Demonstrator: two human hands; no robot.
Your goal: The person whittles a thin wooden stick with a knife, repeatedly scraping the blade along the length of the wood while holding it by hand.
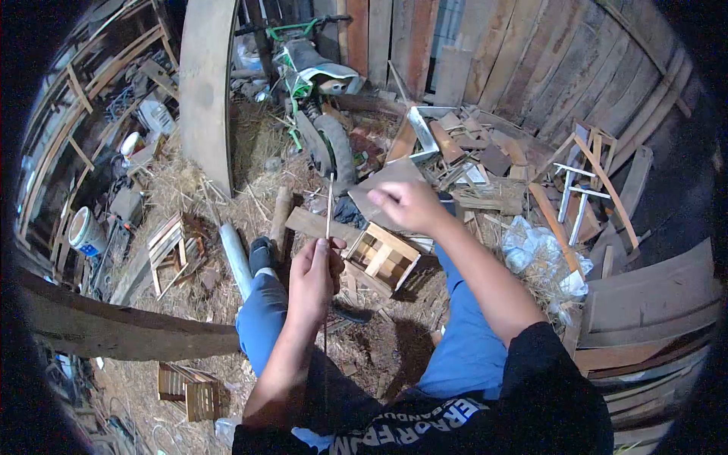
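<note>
A thin wooden strip (330,206) stands nearly upright in my left hand (315,274), whose fingers are wrapped round it. To the right and higher, my right hand (403,205) is closed, thumb toward the left; whatever it may hold is too small to make out. Behind that hand lies a flat brown board (368,199). Between my legs, just right of my left hand, sits a small slatted wooden crate (381,259) on the ground.
A green-framed bike (309,68) stands ahead. Wood scraps (485,148) and a white plastic bag (531,246) lie at the right. Small slatted crates (178,246) and a white bucket (87,231) are at the left. A tall curved board (205,91) stands at the upper left.
</note>
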